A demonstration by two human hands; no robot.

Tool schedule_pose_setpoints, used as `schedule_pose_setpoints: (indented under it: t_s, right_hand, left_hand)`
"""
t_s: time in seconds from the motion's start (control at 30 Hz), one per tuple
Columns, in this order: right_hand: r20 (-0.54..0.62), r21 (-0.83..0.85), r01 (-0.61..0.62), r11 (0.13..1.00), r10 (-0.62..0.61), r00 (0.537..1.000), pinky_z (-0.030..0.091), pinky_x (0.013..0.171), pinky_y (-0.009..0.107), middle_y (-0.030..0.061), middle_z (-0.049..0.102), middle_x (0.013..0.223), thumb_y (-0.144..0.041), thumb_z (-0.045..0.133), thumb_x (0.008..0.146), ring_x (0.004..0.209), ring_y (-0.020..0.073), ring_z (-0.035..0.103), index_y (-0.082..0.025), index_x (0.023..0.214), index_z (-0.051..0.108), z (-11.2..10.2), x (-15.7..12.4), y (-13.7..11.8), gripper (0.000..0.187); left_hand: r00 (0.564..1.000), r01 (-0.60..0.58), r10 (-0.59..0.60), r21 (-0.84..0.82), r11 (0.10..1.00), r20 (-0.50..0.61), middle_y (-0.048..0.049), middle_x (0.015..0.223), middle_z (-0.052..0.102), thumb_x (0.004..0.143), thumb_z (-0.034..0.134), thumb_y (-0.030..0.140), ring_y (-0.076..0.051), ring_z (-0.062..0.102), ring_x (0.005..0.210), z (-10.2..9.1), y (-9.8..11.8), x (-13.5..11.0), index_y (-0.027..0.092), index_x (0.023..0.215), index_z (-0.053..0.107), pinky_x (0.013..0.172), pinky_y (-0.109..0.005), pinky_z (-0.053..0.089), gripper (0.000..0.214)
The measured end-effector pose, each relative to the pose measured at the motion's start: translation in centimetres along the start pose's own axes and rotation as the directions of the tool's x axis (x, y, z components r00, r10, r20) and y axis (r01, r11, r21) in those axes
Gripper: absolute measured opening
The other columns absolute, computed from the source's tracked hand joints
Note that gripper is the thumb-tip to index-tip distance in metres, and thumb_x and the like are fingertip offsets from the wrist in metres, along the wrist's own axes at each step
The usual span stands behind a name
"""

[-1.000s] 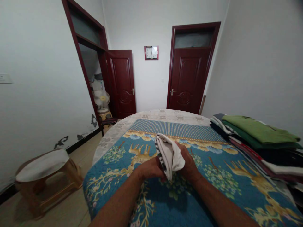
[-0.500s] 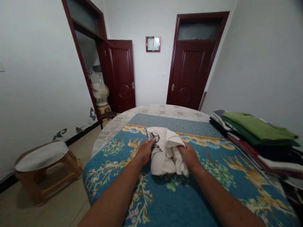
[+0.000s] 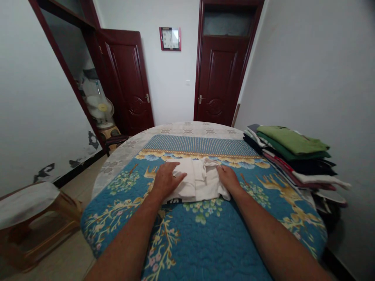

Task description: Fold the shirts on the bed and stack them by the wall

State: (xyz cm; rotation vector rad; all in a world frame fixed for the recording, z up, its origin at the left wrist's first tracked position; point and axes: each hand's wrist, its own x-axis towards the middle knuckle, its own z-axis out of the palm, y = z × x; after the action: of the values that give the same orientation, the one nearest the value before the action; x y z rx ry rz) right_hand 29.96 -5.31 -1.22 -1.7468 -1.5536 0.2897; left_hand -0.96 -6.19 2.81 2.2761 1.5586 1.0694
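A white shirt (image 3: 191,183), folded into a flat bundle, lies on a blue flowered quilted cover (image 3: 205,238) in the head view. My left hand (image 3: 168,179) rests on the shirt's left part, thumb and fingers apart. At the right edge, my right hand (image 3: 228,179) has its fingers closed on the cloth. Near that hand the fabric is bunched into a loose fold at the top. A little dark print shows at the shirt's lower left edge, partly under my left wrist.
A stack of folded clothes (image 3: 293,156), a green one on top, stands at the table's right side. A patterned pale tablecloth (image 3: 187,127) shows around the cover. To the left on the floor is a stool (image 3: 32,207); a fan (image 3: 101,109) stands in the doorway.
The shirt now lies flatter and wider, its large black print turned out of sight. My left hand went from gripping the cloth to lying spread on it. The view has shifted.
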Motion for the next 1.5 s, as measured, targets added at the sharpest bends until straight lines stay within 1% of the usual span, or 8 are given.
schedule_pose_setpoints:
  t_s: [0.2,0.43,0.67,0.8,1.0,1.17,1.33,1.5]
  right_hand:
    - [0.034,-0.07,0.011,0.998,-0.008,0.999,0.037,0.066,0.026,0.0076,0.072,0.078,-0.04,0.041,0.102,0.074,0.0194,0.061,-0.018,0.075,0.07,-0.5,0.2,0.3,0.046]
    - [-0.006,-0.023,-0.033,0.999,0.033,0.999,0.038,0.067,0.028,0.0083,0.072,0.078,-0.042,0.039,0.101,0.075,0.0207,0.062,-0.019,0.074,0.07,-0.3,0.5,0.7,0.047]
    - [-0.14,0.077,-0.163,0.984,0.173,0.975,0.043,0.069,0.029,0.0133,0.076,0.085,-0.046,0.039,0.098,0.083,0.0249,0.066,-0.016,0.086,0.079,-1.7,1.7,1.9,0.052]
    - [-0.124,-0.004,-0.219,0.976,0.217,0.968,0.044,0.071,0.032,0.0162,0.076,0.088,-0.044,0.038,0.098,0.084,0.0267,0.067,-0.013,0.088,0.081,-3.0,2.3,3.4,0.053]
    - [-0.17,-0.139,-0.194,0.971,0.169,0.971,0.047,0.085,0.035,0.0178,0.076,0.101,-0.03,0.043,0.094,0.096,0.0287,0.067,-0.013,0.104,0.078,-3.7,2.4,4.6,0.04]
    - [-0.252,-0.173,0.06,0.983,-0.103,0.962,0.049,0.101,0.04,0.0179,0.071,0.117,-0.031,0.05,0.093,0.108,0.0285,0.065,-0.011,0.128,0.069,-3.0,2.1,4.0,0.044]
    - [0.029,-0.234,0.324,0.917,-0.327,0.945,0.044,0.112,0.045,0.0177,0.067,0.134,-0.048,0.068,0.091,0.124,0.0315,0.06,-0.015,0.142,0.064,-1.5,0.8,2.8,0.061]
    - [0.201,-0.326,0.326,0.887,-0.272,0.941,0.044,0.105,0.036,0.0158,0.072,0.114,-0.035,0.056,0.1,0.113,0.0267,0.064,-0.016,0.11,0.077,-1.0,0.8,2.3,0.03]
  left_hand:
    - [0.942,-0.192,0.119,0.215,0.958,0.313,-0.016,0.133,0.067,0.074,0.088,0.041,-0.042,0.054,0.13,1.4,4.2,-2.7,0.025,0.12,0.074,0.11,-0.053,0.04,0.051]
    - [0.971,0.237,-0.237,0.032,0.971,-0.016,-0.0078,0.094,0.071,0.096,0.051,0.025,-0.025,0.066,0.09,-1.1,1.4,0.0,0.021,0.108,0.065,0.082,-0.034,0.047,0.019]
    - [0.611,0.387,-0.703,-0.636,0.667,-0.364,-0.0015,0.086,0.066,0.082,0.056,0.03,-0.018,0.061,0.075,-3.9,-7.4,3.0,0.014,0.108,0.064,0.071,-0.029,0.052,0.032]
    - [0.568,0.495,-0.745,-0.578,0.649,-0.35,-0.0035,0.09,0.068,0.073,0.058,0.016,-0.017,0.062,0.076,-2.7,-10.2,3.1,0.013,0.115,0.064,0.074,-0.029,0.054,0.042]
    - [0.799,0.387,-0.376,-0.076,0.919,-0.469,-0.0138,0.121,0.07,0.076,0.056,0.008,-0.03,0.063,0.116,-3.2,-9.4,2.0,0.017,0.128,0.069,0.11,-0.046,0.047,0.054]
    - [0.977,0.058,0.0,0.264,0.963,-0.215,-0.0146,0.129,0.07,0.089,0.062,0.024,-0.034,0.059,0.127,-2.8,-6.2,1.5,0.02,0.124,0.074,0.115,-0.048,0.04,0.037]
    - [0.981,0.006,-0.089,0.426,0.905,0.174,-0.0151,0.121,0.072,0.089,0.073,0.043,-0.035,0.062,0.118,-1.7,-4.0,0.7,0.024,0.119,0.075,0.1,-0.045,0.046,0.035]
    - [0.952,0.3,-0.306,0.293,0.908,-0.026,-0.0123,0.103,0.074,0.096,0.054,0.03,-0.028,0.068,0.103,-2.6,-5.7,1.5,0.021,0.099,0.07,0.091,-0.037,0.05,0.019]
